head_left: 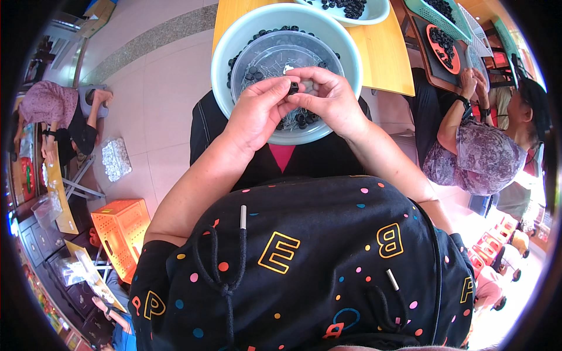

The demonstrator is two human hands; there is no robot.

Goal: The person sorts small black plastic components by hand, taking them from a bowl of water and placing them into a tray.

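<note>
Over a light blue basin (218, 64), my two hands meet at the fingertips. Between them is a small black plastic part (293, 88), pinched by my left hand (260, 108) and touched by the fingers of my right hand (333, 102), which also pinch inward. A small white piece (287, 69) shows just beyond the fingertips; whether a finger holds it I cannot tell. Inside the basin sits a clear round bowl (263, 44) with thin clear pieces and some black parts. Many more black parts (301, 120) lie around and under it, partly hidden by my hands.
The basin rests at my lap against a yellow wooden table (383, 61), where a second basin (377, 13) holds black parts. To the right, a seated person (483, 149) works by an orange plate (432, 36). An orange crate (120, 228) and a clear bag (116, 159) stand left.
</note>
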